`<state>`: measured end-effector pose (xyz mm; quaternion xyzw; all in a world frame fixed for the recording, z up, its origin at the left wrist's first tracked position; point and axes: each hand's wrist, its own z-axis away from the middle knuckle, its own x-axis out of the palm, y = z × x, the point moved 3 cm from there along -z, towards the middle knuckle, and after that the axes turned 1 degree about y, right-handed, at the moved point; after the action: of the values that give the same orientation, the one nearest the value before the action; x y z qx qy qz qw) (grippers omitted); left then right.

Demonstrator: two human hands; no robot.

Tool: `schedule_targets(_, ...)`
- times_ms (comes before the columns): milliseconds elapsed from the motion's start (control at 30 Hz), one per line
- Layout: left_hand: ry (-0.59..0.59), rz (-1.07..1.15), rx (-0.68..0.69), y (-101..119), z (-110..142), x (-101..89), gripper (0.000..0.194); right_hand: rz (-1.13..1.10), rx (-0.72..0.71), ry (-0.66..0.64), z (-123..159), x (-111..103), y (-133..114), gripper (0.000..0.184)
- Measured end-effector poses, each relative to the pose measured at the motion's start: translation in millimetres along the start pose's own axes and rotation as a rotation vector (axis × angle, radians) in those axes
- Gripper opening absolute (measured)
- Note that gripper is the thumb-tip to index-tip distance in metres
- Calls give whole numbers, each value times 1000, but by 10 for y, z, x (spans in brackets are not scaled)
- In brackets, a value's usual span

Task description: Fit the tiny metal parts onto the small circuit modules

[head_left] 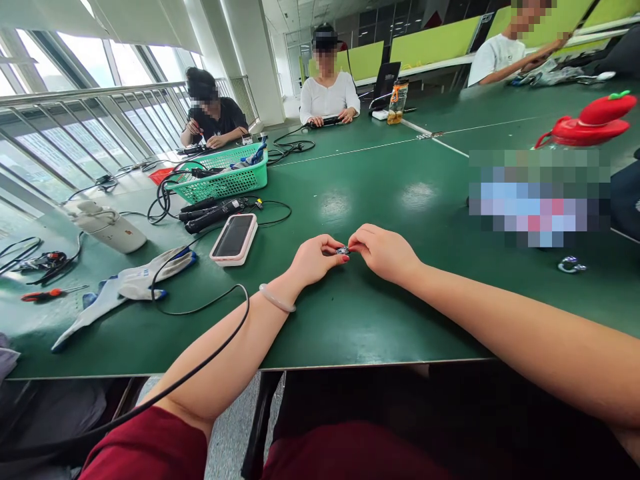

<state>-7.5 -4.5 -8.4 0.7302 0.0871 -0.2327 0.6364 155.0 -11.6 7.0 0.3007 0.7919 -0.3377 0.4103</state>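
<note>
Over the green table, my left hand pinches a small shiny metal piece between thumb and fingers. Close against its right side, my right hand has its fingertips pressed together at the piece's end. The fingers cover most of the piece, so its kind does not show. A pale bangle circles my left wrist. Off to the right lies a separate shiny metal ring-like part, apart from both hands.
Left of my hands lie a phone, a work glove, a screwdriver and a white bottle. A green basket holds cables. A black cable crosses my left forearm. A red-lidded bottle stands right. Several people sit around.
</note>
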Motion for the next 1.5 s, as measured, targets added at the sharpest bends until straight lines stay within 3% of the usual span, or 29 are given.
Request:
schedule_targets(433,-45,85,29,-23,-16,27,27,39,-32,-36,6,0,-19,24)
schedule_targets(633,36,89,-14,-14,-12,-10,26,2,2,17,4,-10,32,28)
schedule_targets(767,48,196,-49,8,-5,-14,26,16,26,-17,11,15,54,26)
schedule_targets(1100,-76,658,-266,34,51,77,23,84,-31,-45,30,46,-39,23)
schedule_targets(1233,-94,743,-298,36,54,45,23,60,-55,-42,31,37,-71,23)
schedule_targets(1333,-32,568,-220,26,4,-80,27,26,-22,-32,23,11,-42,26)
schedule_targets(1400,103,200,-118,11,-41,-254,31,-15,30,-30,9,-4,13,28)
schedule_targets(1433,204,-85,-66,9,-56,-366,32,-47,63,-27,1,-9,49,28)
schedule_targets(1500,327,-275,-69,-30,-71,-578,32,-113,130,-17,-17,-12,123,29)
